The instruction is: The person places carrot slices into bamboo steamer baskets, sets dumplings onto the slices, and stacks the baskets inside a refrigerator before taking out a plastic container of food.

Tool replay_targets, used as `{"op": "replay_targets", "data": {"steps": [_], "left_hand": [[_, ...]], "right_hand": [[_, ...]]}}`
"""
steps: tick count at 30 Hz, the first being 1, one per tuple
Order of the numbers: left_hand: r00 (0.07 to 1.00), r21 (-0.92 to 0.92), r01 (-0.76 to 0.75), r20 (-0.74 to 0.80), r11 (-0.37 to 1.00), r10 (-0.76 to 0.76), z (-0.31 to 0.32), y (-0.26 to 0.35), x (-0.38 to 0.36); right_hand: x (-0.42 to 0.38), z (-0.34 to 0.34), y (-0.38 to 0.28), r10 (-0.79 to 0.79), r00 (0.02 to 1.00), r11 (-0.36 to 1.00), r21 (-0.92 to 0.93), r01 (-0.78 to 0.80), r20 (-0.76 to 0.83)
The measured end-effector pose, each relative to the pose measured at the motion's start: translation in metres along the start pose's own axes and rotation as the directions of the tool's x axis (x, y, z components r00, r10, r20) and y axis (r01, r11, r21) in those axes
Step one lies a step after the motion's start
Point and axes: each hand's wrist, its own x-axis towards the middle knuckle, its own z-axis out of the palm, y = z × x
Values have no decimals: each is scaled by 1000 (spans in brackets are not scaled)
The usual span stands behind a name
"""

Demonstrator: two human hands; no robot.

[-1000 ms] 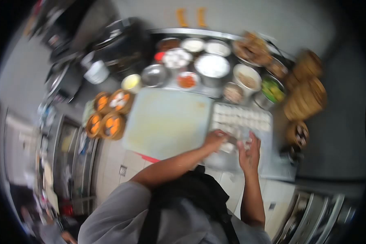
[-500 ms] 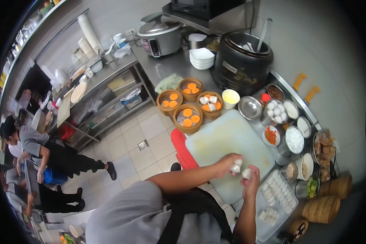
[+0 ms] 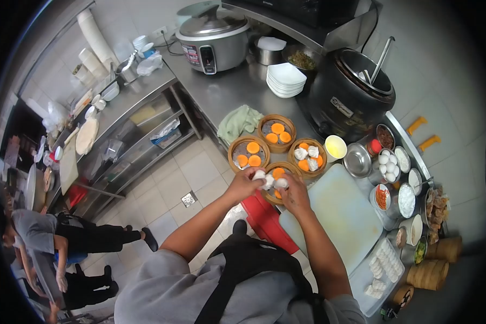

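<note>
My left hand point(image 3: 245, 186) is closed around white dumplings point(image 3: 263, 179) over the left side of the nearest bamboo steamer point(image 3: 292, 169). My right hand point(image 3: 296, 197) pinches another white dumpling point(image 3: 281, 184) above the same basket. Orange carrot slices point(image 3: 278, 172) show inside it, partly hidden by my hands. Just beyond, a second steamer point(image 3: 323, 167) holds several dumplings on carrot slices. Two more steamers, one at left point(image 3: 231, 157) and one at the back point(image 3: 260, 127), contain only carrot slices on a dark perforated liner.
A pale cutting board point(image 3: 340, 216) lies right of the steamers, with a tray of dumplings point(image 3: 386, 264) beyond. Bowls of ingredients, including eggs point(image 3: 389, 164), line the wall. A black pot point(image 3: 345, 92) and rice cooker point(image 3: 213, 40) stand behind. Co-workers point(image 3: 35, 232) are at far left.
Both hands have moved from above the cutting board, left and away from me, to the nearest steamer, carrying the dumplings. The view has shifted with my head.
</note>
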Motion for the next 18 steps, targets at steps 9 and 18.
{"op": "replay_targets", "data": {"steps": [9,18], "left_hand": [[888,127,-302,397,945,230,22,-28,4],[865,180,-410,388,894,318,11,-14,25]], "right_hand": [[-16,-4,-52,212,940,957,137,-255,269],[-15,-1,-37,305,948,925,208,-319,97]]}}
